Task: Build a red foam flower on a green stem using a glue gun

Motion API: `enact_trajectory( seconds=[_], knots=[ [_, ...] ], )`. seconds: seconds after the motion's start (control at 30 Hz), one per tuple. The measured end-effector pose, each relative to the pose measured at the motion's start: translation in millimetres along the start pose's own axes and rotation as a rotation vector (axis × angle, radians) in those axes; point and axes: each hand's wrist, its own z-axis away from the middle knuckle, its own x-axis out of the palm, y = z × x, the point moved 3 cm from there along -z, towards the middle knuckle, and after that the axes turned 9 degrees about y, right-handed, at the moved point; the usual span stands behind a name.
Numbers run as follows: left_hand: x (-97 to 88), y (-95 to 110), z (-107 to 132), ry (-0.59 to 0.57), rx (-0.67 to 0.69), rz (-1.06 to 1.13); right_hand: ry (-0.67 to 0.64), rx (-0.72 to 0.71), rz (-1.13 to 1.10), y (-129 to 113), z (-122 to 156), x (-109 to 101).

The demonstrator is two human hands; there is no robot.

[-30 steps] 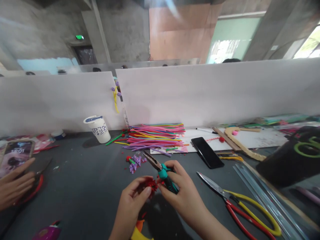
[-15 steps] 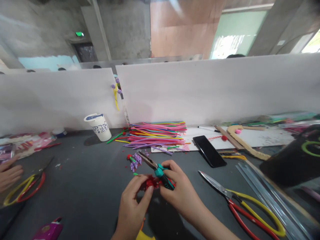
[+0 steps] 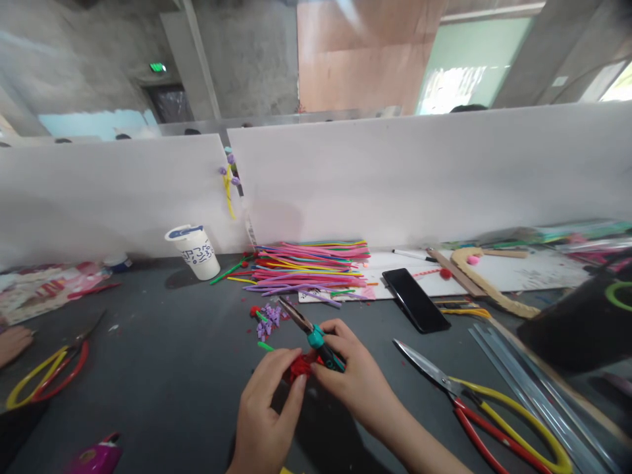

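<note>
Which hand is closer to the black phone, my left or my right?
Your right. Your right hand, holding the pliers, is this side of the phone and to its left; your left hand, holding the red piece, is farther left.

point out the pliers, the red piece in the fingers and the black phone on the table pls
Pliers (image 3: pixel 315 338): head view, on the teal part of the handle.
Red piece (image 3: pixel 299 367): head view, on the middle of its visible part.
Black phone (image 3: pixel 415 301): head view, on the middle of its dark screen.
</note>
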Motion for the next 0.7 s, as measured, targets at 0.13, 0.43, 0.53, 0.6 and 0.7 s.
enact_trajectory(
  seconds=[0.13, 0.43, 0.53, 0.6, 0.7],
  knots=[
    [1.1, 5, 5, 0.090, 0.039, 0.014, 0.016, -0.038, 0.073, 0, 2, -1],
    [-5.3, 0, -8, -0.012, -0.098, -0.020, 0.000, -0.020, -0.013, -8, 2, -4],
    [-5.2, -3, -11, -0.012, -0.244, 0.097, -0.035, 0.050, -0.102, -12, -1, -10],
    [-4.0, -7, -12, -0.023, -0.366, 0.202, -0.029, 0.073, -0.125, -14, -2, -15],
    [-1.2, -11, -11, -0.054, -0.547, 0.369, -0.002, 0.068, -0.119, -14, -4, -21]
  ],
)
